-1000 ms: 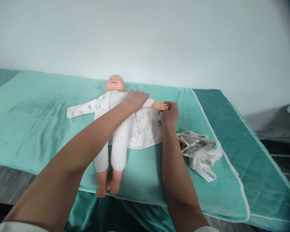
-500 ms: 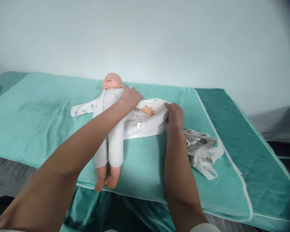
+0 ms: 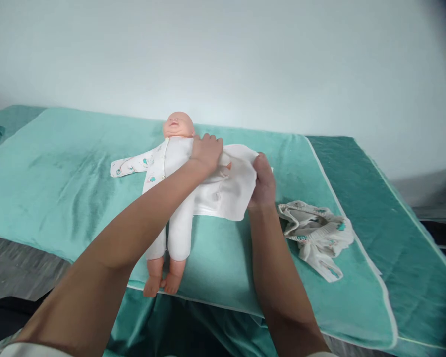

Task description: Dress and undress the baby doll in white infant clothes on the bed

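A baby doll [image 3: 182, 223] lies on its back, its head towards the wall and its bare feet near the bed's front edge. One sleeve of a white baby shirt [image 3: 156, 166] with green prints covers the doll's arm at picture left. The shirt's other half is spread inside out at picture right. My left hand [image 3: 207, 152] is closed around the doll's upper arm by the shoulder, its fingertips partly hidden. With my right hand [image 3: 263, 181] I grip the outer edge of the shirt and lift it. The doll's hand is mostly hidden by the cloth.
A crumpled printed baby garment [image 3: 319, 235] lies to the right of my right forearm. Everything rests on a light green mat [image 3: 78, 173] over a darker green bed cover [image 3: 386, 238]. A pale wall [image 3: 223, 59] stands directly behind the bed.
My right hand has turned and raised the shirt's edge, folding it inwards over the doll's hand. My left hand stays at the doll's arm. The view has shifted slightly.
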`<state>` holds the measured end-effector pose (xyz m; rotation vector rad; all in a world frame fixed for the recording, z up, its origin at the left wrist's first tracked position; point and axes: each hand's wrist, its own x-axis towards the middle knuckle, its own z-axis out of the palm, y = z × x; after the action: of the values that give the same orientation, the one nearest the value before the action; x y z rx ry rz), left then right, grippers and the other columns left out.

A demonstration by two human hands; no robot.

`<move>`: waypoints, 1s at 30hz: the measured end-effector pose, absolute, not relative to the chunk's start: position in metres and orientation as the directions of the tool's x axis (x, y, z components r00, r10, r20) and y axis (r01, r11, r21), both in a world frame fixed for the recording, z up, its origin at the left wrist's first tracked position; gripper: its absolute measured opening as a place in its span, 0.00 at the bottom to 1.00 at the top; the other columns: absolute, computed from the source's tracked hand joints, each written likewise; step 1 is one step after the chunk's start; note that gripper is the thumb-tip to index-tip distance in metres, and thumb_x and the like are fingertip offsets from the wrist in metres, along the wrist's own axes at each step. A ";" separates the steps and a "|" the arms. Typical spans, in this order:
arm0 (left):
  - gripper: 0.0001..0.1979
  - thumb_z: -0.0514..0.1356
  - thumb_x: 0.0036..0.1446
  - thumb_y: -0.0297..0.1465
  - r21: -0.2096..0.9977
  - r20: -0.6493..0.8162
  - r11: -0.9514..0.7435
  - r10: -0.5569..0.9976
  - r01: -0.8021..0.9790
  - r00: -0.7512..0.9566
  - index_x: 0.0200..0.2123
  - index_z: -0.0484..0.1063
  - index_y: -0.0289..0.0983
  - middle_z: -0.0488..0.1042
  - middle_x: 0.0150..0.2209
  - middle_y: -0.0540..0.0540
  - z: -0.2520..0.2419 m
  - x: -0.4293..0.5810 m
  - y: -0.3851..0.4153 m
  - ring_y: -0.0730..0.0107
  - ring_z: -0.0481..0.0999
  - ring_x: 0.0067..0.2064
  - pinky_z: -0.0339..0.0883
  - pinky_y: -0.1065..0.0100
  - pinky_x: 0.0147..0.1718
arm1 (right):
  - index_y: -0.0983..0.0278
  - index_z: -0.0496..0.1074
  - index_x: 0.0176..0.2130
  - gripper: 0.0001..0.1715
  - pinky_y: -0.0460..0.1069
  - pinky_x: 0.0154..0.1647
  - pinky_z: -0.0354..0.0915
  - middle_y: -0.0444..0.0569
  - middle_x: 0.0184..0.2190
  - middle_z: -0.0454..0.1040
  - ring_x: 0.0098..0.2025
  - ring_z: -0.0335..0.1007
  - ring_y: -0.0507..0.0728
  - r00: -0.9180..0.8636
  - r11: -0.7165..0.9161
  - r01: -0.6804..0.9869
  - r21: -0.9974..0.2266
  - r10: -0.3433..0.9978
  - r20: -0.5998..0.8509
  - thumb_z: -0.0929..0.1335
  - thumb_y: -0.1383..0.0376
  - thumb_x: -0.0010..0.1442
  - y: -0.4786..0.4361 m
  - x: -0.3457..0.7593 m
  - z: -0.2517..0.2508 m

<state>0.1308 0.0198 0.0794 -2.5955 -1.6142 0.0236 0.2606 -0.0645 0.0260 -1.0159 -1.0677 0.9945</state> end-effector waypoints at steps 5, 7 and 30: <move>0.12 0.61 0.60 0.29 0.287 0.133 -0.576 0.816 0.766 0.563 0.47 0.77 0.39 0.76 0.54 0.39 0.080 0.112 0.026 0.55 0.75 0.54 0.66 0.57 0.52 | 0.52 0.70 0.48 0.34 0.50 0.30 0.69 0.42 0.35 0.73 0.31 0.70 0.55 -0.074 0.160 -0.302 -0.940 0.979 0.190 0.80 0.47 0.47 -0.071 0.241 0.025; 0.08 0.60 0.57 0.26 0.428 0.163 -0.613 0.775 0.664 0.611 0.39 0.77 0.37 0.79 0.44 0.43 0.085 0.098 0.029 0.60 0.77 0.46 0.67 0.62 0.45 | 0.51 0.71 0.53 0.38 0.49 0.32 0.70 0.44 0.41 0.75 0.35 0.72 0.55 -0.195 0.143 -0.306 -0.941 0.958 0.209 0.81 0.50 0.47 -0.072 0.238 0.025; 0.17 0.64 0.63 0.33 0.758 0.433 -0.417 0.897 0.502 0.091 0.54 0.68 0.45 0.61 0.71 0.39 -0.003 -0.035 -0.142 0.54 0.60 0.74 0.57 0.44 0.71 | 0.50 0.71 0.63 0.25 0.66 0.77 0.51 0.48 0.71 0.65 0.75 0.56 0.62 -0.330 0.622 0.288 -0.728 0.778 0.534 0.69 0.53 0.69 -0.077 0.198 0.005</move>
<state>-0.0352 -0.1417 -0.0034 -2.5872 -1.8126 -1.6762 0.1976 -0.0770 0.0052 -0.8487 -1.8952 0.6486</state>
